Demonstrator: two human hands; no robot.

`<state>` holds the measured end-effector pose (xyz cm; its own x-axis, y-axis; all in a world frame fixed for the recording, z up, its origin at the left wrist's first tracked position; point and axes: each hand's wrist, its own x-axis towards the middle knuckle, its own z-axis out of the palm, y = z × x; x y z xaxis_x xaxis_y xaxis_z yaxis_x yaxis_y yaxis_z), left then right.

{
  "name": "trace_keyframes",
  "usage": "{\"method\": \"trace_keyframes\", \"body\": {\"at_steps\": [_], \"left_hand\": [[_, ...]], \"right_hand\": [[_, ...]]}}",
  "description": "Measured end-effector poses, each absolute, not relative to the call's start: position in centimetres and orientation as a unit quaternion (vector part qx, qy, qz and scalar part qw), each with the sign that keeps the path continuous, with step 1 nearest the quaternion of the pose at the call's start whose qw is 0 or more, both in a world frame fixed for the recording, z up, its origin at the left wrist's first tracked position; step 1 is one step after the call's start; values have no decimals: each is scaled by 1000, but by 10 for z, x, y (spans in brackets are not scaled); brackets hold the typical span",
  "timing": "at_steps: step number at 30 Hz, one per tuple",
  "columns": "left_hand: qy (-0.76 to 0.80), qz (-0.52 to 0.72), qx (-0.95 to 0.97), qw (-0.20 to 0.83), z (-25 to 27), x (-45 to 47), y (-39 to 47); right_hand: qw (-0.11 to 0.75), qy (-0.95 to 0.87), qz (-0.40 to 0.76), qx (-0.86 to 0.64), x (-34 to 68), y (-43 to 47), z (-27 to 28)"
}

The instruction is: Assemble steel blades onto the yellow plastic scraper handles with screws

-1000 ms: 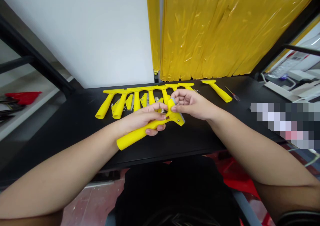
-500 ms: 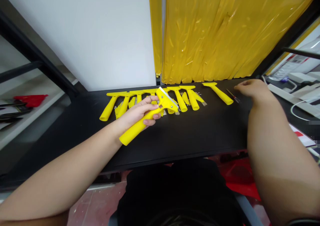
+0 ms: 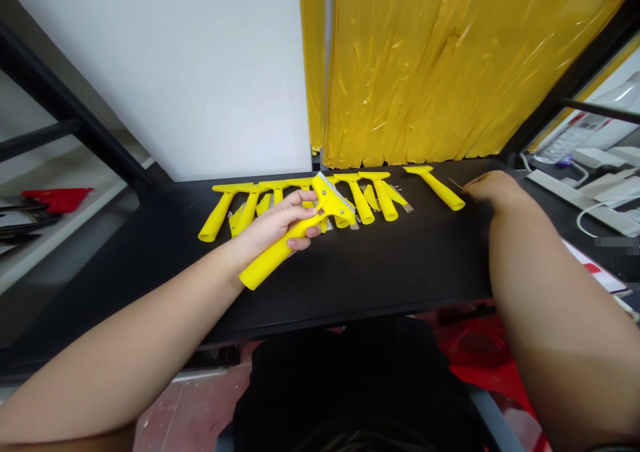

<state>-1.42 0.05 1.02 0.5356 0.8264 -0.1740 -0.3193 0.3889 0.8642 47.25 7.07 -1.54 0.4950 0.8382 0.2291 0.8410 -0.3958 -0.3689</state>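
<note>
My left hand (image 3: 273,225) is closed around a yellow scraper (image 3: 267,260) with a pale metal blade, its head tilted up and to the right. Over at the right of the black table, my right hand (image 3: 489,189) has its fingers closed at a small screwdriver (image 3: 455,185). Only the thin shaft shows; the fingers hide the handle. Just left of that hand lies a yellow scraper handle (image 3: 443,191). Behind my left hand, several more yellow scraper handles (image 3: 389,205) lie in a row, with small yellow plates and metal pieces among them, partly hidden.
The black tabletop (image 3: 380,265) reaches from a white panel (image 3: 200,72) and yellow plastic sheeting (image 3: 410,72) to my lap. A black frame post (image 3: 100,132) stands at the left. White power strips (image 3: 585,202) and a cable lie at the right.
My right hand has moved slightly left and down and closed on the screwdriver, which lay beside it on the table. The left hand and its scraper have hardly moved.
</note>
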Motion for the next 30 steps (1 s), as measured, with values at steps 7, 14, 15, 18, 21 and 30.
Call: {"method": "trace_keyframes", "body": {"at_steps": [7, 14, 15, 18, 21, 30], "left_hand": [[309, 388, 424, 758, 9, -16, 3], [312, 416, 443, 730, 9, -19, 3], [309, 415, 461, 721, 9, -20, 4], [303, 394, 527, 689, 8, -23, 5], [303, 400, 561, 658, 7, -22, 5], [298, 456, 567, 618, 1, -15, 4]], "right_hand": [[557, -425, 102, -706, 424, 56, 10], [473, -690, 286, -467, 329, 35, -8], [457, -719, 296, -433, 318, 31, -11], [428, -762, 300, -384, 297, 21, -16], [407, -776, 291, -385, 291, 18, -17], [374, -810, 219, -394, 282, 16, -15]]}}
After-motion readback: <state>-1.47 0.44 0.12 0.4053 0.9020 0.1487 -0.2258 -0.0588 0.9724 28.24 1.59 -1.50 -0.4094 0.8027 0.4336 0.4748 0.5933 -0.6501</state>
